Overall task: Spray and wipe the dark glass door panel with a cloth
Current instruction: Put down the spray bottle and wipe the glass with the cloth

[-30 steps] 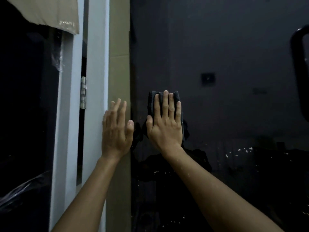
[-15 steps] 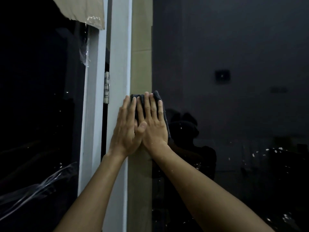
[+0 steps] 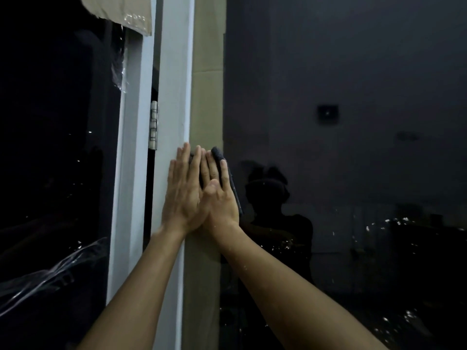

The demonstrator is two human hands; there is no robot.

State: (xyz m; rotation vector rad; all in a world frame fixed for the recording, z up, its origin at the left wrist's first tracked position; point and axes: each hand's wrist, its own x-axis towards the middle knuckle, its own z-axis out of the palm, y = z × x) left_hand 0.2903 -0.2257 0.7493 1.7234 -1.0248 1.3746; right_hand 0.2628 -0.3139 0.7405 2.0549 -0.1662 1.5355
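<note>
Pressing flat with straight fingers, the right hand (image 3: 221,195) pins a dark cloth (image 3: 219,155) against the left edge of the dark glass door panel (image 3: 353,173), beside a tan strip (image 3: 207,72). At its nine o'clock the left hand (image 3: 183,193), fingers straight and together, lies flat on the white frame (image 3: 174,72), its thumb overlapping the right hand.

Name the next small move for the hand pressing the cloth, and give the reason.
Probably sweep the right hand and its cloth back rightward across the dark glass panel. The cloth sits at the panel's left edge beside the left hand, and droplets show farther right.
</note>
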